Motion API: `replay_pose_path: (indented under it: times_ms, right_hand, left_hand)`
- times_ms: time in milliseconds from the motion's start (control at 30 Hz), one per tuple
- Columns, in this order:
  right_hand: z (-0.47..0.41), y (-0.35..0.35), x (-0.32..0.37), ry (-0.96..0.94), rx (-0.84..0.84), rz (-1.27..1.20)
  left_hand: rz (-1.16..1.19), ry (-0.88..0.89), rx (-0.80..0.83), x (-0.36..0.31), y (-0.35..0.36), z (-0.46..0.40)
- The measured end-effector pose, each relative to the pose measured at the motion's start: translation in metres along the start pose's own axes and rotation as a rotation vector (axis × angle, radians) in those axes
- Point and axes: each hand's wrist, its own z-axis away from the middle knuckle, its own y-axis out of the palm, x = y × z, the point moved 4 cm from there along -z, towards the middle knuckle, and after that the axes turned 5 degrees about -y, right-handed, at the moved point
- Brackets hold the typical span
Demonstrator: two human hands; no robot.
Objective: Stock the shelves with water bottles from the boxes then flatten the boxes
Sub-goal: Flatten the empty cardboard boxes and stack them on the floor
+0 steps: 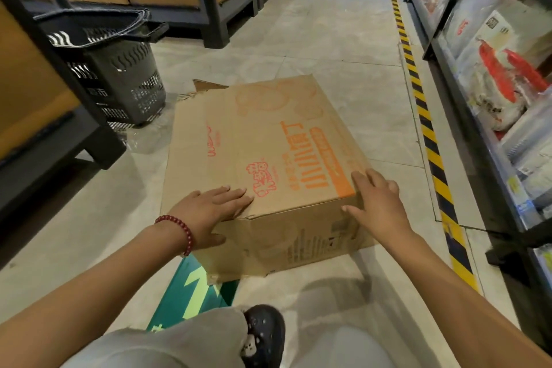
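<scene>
Both hands are pressing flat-fingered, gripping nothing: left hand [213,207] and right hand [379,203] are straddling the box [263,152], its length running away up the aisle.

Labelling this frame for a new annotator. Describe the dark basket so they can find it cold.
Start at the cardboard box on the aisle floor, where the left hand and right hand press. Beyond its far left corner, against the wood-panelled shelving, stands the dark plastic basket. Its slotted, perforated walls and black rim set it apart from the plain box.
</scene>
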Motion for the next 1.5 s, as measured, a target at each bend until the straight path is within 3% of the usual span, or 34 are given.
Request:
replay_pose_path:
  times_ms: [333,567,633,767,833,900,967,1033,1100,1133,1200,1233,1333,1433,1500]
  right_hand:
    - [0.051,0.012,0.019,0.062,-0.058,0.051]
    - [0.078,0.024,0.060,-0.081,0.018,-0.044]
    - [0.085,0.035,0.067,-0.182,0.031,-0.168]
    - [0.083,0.050,0.063,-0.290,0.011,-0.572]
    - [0.083,0.055,0.055,-0.166,-0.106,-0.747]
    - [0.084,0.066,0.042,0.091,-0.217,-0.899]
    - [0.084,0.088,0.032,0.365,-0.125,-1.018]
    - [0.086,0.106,0.030,0.589,0.094,-1.171]
    - [0.090,0.115,0.037,0.747,0.266,-1.508]
    - [0.088,0.116,0.041,0.775,0.282,-1.724]
    - [0.085,0.112,0.044,0.797,0.124,-1.974]
    - [0.085,0.110,0.045,0.800,0.001,-1.947]
    - [0.095,0.086,0.051,0.696,-0.385,-1.499]
    - [0.102,0.053,0.070,0.333,-0.520,-1.142]
    - [0.098,0.046,0.080,0.061,-0.539,-0.869]
  left_hand:
    - [0.083,-0.096,-0.002,-0.042,-0.022,-0.014]
    - [0.014,-0.326,0.020,-0.035,-0.027,-0.023]
    - [0.043,-0.241,0.033,-0.053,-0.036,-0.026]
    - [0.006,0.154,-0.016,-0.108,-0.055,-0.024]
    - [0.019,0.168,-0.023,-0.114,-0.053,-0.027]
    - [0.052,0.152,-0.018,-0.110,-0.046,-0.027]
    - [0.066,0.149,-0.030,-0.104,-0.042,-0.026]
    - [0.076,0.160,-0.036,-0.102,-0.042,-0.025]
    - [0.084,0.171,-0.035,-0.102,-0.042,-0.024]
    - [0.089,0.170,-0.034,-0.102,-0.042,-0.023]
    - [0.106,0.166,-0.038,-0.100,-0.042,-0.024]
    - [0.117,0.162,-0.043,-0.098,-0.041,-0.024]
    - [0.162,0.141,-0.068,-0.089,-0.041,-0.023]
    - [0.220,0.114,-0.152,-0.078,-0.051,-0.017]
    - [0.329,0.087,-0.322,-0.069,-0.066,-0.009]
